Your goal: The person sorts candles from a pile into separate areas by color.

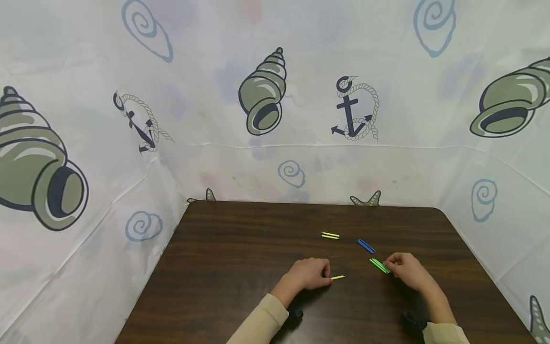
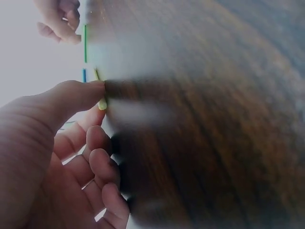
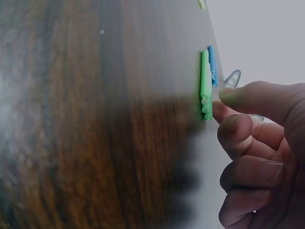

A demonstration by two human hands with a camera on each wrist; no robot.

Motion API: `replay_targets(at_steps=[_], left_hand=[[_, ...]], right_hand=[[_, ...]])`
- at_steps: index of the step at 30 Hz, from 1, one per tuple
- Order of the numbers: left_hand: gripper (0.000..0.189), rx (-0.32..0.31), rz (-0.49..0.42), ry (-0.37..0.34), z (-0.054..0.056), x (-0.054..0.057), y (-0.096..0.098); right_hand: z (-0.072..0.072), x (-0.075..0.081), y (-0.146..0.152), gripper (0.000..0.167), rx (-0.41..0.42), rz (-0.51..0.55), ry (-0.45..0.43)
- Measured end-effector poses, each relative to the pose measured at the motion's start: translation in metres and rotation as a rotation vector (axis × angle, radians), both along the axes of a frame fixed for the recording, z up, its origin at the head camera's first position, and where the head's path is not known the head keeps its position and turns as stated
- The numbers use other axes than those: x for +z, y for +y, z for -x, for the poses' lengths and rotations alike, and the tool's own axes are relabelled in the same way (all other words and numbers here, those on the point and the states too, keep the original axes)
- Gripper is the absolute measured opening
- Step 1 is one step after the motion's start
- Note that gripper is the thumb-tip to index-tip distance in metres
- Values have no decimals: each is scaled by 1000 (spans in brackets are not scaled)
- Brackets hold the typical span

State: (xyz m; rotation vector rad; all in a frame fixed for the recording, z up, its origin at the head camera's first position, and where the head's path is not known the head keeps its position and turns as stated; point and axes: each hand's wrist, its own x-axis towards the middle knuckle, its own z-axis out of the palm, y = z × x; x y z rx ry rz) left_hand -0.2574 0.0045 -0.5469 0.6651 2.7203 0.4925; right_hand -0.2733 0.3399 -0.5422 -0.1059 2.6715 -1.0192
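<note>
My left hand [image 1: 307, 274] pinches one end of a short thin yellow stick [image 1: 338, 277] between thumb and forefinger, low over the dark table. In the left wrist view, the thumb covers part of this yellow stick [image 2: 102, 104]. Beside the near right end of a bundle of green sticks [image 1: 379, 265] is my right hand [image 1: 407, 270], its fingers loosely bent. The right wrist view shows the green sticks [image 3: 205, 81] lying side by side, with a slight gap to the thumb and nothing visibly gripped. Blue sticks [image 1: 366, 246] lie just beyond the green ones.
A pair of yellow sticks [image 1: 330, 235] lies farther back on the brown wood-grain table [image 1: 240, 248]. White cloth [image 1: 215, 167] printed with shells and anchors hangs around the back and sides. Dark straps circle both wrists.
</note>
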Motion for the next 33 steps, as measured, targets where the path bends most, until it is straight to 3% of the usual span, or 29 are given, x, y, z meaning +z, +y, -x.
replay_targets(at_steps=[7, 15, 20, 25, 33], left_hand=[[17, 10, -8, 5, -1, 2, 0], [12, 32, -48, 1, 4, 5, -1], [11, 46, -58, -19, 8, 9, -2], [13, 55, -78, -48, 13, 5, -4], [14, 96, -116, -96, 11, 8, -8]], right_hand=[[-1, 5, -13, 29, 5, -26, 89], [-6, 11, -63, 14, 104, -12, 158], [-9, 11, -93, 6, 213, 5, 147], [-10, 9, -111, 7, 316, 25, 121], [-10, 3, -124, 11, 331, -10, 77]])
